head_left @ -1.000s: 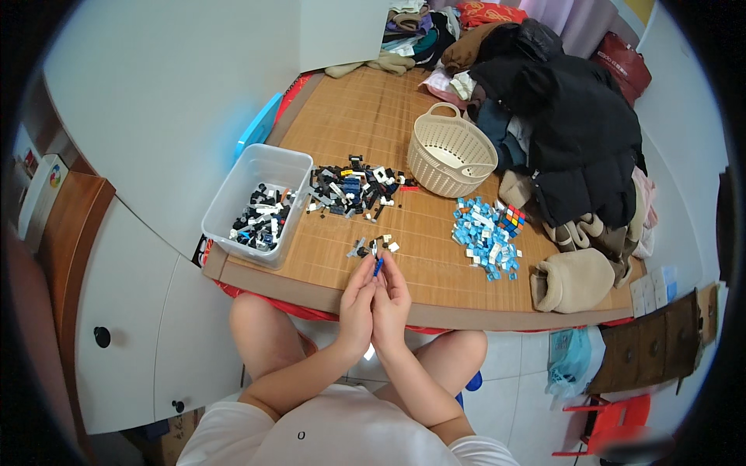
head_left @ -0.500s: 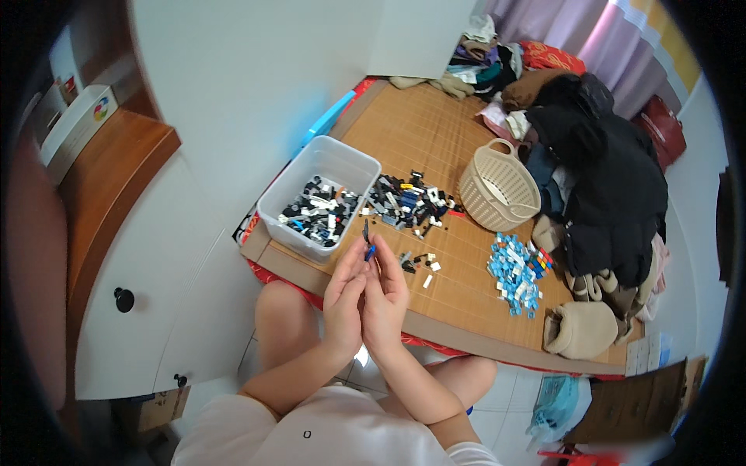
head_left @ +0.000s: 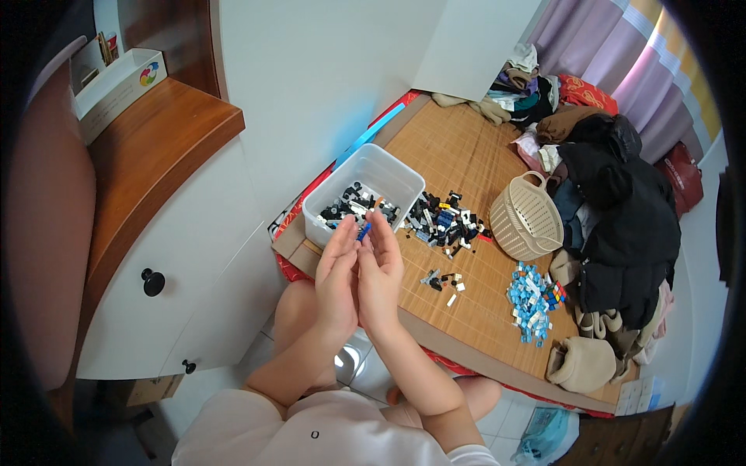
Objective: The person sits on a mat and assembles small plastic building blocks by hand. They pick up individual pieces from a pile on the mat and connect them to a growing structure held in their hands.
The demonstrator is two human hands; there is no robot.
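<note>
My left hand (head_left: 336, 283) and my right hand (head_left: 381, 276) are pressed close together, with a small blue building brick piece (head_left: 363, 232) between their fingertips. Both hands seem to grip it; the palms and curled fingers hide the rest of what they may hold. Just beyond my fingertips stands a clear plastic box (head_left: 382, 169), partly filled with black, white and grey building bricks (head_left: 351, 203). To its right lies a mixed brick pile (head_left: 449, 224), and nearer me a small group of loose pieces (head_left: 443, 281).
A pile of light blue bricks (head_left: 530, 304) lies on the woven mat (head_left: 466, 155) beside a colourful puzzle cube (head_left: 555, 296). Behind them stands a beige basket (head_left: 527, 221). Dark clothes (head_left: 622, 210) are heaped at the right. White cabinets (head_left: 210, 256) line the left.
The view has swung to the left. My hands now overlap the box's near right corner. A dark piece that stuck up above my fingertips no longer shows; the blue piece still does.
</note>
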